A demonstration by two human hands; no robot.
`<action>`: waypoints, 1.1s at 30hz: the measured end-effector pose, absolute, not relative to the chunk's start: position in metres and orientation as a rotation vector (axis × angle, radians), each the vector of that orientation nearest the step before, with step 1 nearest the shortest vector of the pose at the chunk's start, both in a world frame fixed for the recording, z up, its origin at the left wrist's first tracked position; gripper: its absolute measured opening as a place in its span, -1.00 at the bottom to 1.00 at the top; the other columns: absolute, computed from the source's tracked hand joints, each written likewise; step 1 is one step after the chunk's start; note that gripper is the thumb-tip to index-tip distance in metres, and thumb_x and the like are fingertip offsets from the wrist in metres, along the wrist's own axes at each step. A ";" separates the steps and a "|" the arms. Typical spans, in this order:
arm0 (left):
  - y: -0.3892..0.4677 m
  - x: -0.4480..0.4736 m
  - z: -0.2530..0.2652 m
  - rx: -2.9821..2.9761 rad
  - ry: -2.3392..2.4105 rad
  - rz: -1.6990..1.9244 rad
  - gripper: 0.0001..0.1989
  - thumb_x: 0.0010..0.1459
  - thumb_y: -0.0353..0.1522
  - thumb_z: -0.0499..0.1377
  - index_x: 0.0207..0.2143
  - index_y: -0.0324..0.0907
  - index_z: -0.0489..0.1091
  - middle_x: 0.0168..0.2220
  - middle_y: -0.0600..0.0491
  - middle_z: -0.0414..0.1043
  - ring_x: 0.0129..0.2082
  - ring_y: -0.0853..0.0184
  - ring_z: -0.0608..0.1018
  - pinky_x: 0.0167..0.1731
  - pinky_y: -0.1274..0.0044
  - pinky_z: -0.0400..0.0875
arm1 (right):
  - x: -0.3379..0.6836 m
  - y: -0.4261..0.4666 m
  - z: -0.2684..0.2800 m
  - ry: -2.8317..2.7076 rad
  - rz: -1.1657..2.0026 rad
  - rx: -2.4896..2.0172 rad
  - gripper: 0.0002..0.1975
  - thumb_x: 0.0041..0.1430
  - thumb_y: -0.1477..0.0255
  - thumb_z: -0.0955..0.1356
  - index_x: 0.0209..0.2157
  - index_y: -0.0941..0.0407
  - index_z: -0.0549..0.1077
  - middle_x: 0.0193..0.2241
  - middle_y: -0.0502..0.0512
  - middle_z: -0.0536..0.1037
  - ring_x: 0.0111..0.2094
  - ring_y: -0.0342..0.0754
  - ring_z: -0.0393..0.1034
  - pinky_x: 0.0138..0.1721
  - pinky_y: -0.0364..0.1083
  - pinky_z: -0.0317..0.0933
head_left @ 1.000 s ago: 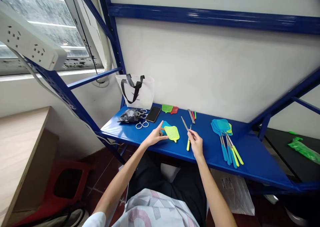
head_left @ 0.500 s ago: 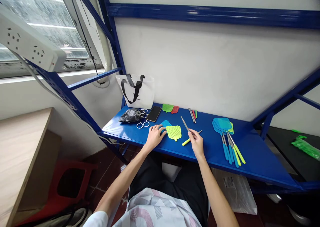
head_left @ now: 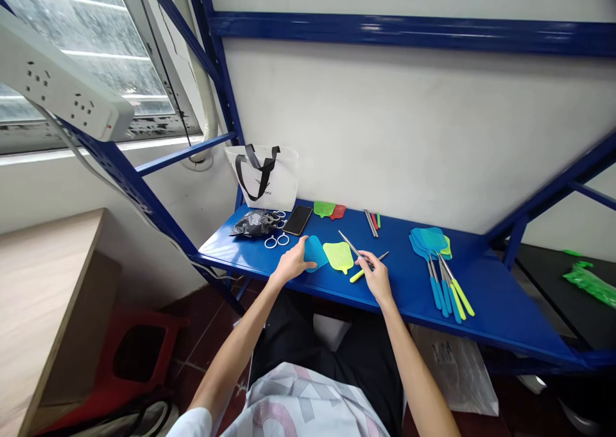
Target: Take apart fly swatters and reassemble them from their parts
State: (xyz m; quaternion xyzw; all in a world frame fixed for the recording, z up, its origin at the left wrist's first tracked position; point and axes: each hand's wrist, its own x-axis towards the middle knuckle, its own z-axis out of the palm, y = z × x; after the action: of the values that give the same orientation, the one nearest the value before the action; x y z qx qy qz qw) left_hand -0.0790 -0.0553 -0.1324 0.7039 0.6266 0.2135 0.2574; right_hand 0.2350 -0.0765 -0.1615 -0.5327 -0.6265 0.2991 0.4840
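My left hand [head_left: 292, 264] pinches a blue perforated fly swatter head [head_left: 315, 253] by its left side, just above the blue table. A yellow-green swatter head [head_left: 339, 257] lies flat to the right of it. My right hand [head_left: 375, 276] is closed on a thin metal swatter rod [head_left: 348, 242], its bare tip pointing up and left; any grip end is hidden in the palm. Partly under that hand lies another rod with a yellow handle [head_left: 357, 276].
Several assembled blue and yellow swatters [head_left: 445, 283] lie on the right. Green [head_left: 324, 209] and red [head_left: 339, 212] heads and loose handles [head_left: 372, 222] are at the back. A phone [head_left: 298, 220], white rings [head_left: 276, 240], a black plastic bag [head_left: 253, 222] and a tote [head_left: 279, 180] stand left.
My left hand has taken hold of the blue swatter head and drawn it out from behind the yellow-green one, which has shifted slightly right. The rod in my right hand has tilted left.
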 end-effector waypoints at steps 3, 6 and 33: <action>-0.049 -0.096 -0.127 1.777 1.653 0.743 -0.27 0.03 -0.10 0.54 0.21 -0.11 0.48 0.03 -0.20 0.65 0.03 -0.13 0.66 -0.15 0.37 0.47 | 0.235 -0.078 -0.160 -1.583 0.760 -1.267 -0.58 0.43 0.03 0.38 0.05 0.02 0.63 -0.18 0.15 0.75 -0.06 0.21 0.67 0.02 0.09 0.49; -0.044 -0.104 -0.122 1.528 1.446 0.956 -0.35 0.01 -0.02 0.54 0.04 -0.16 0.52 -0.16 -0.12 0.67 -0.33 0.11 0.67 -0.39 0.45 0.46 | 0.233 -0.081 -0.158 -1.619 0.773 -1.244 -0.58 0.44 0.03 0.38 0.08 0.00 0.65 -0.13 0.14 0.76 -0.08 0.20 0.69 -0.01 0.09 0.52; -0.050 -0.050 -0.143 0.969 0.862 1.460 -0.53 0.19 0.01 0.42 -0.18 -0.21 0.49 -0.31 -0.04 0.63 -0.49 0.23 0.65 -0.44 0.41 0.52 | 0.224 -0.090 -0.151 -1.831 0.618 -1.151 -0.67 0.45 0.09 0.40 0.02 -0.07 0.74 -0.02 0.12 0.76 0.02 0.24 0.68 0.05 0.15 0.56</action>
State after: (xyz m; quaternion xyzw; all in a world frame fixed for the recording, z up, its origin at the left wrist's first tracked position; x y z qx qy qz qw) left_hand -0.0503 -0.0500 -0.1427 0.4113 0.3656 0.6193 0.5600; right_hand 0.2242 -0.0897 -0.1512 -0.4615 -0.7344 0.2477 0.4317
